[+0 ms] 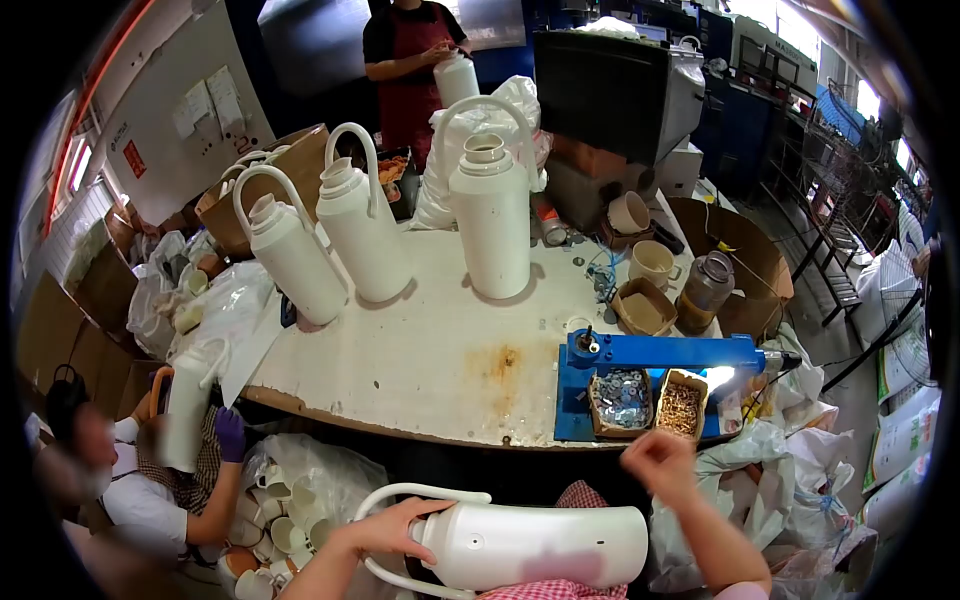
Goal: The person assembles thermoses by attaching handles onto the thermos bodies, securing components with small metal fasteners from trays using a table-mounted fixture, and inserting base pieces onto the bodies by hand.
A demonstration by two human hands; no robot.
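Care seems best: the left grip (400, 529) should press firmly so the white jug (560, 542) cannot roll, and the right grip (664, 463) should go softly near the box of gold bits (681, 403). The left grip holds the jug's top end, inside the looped handle (420, 490); the rest lies sideways, out to its right, with the bottom nearest the right grip. The right grip is curled; I cannot tell if it holds anything.

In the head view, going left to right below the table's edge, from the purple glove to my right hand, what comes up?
Co-worker's purple-gloved hand → heap of pale, rounded cups → your bare left hand → main body of the smooth white cylindrical flask it grips → your bare right hand.
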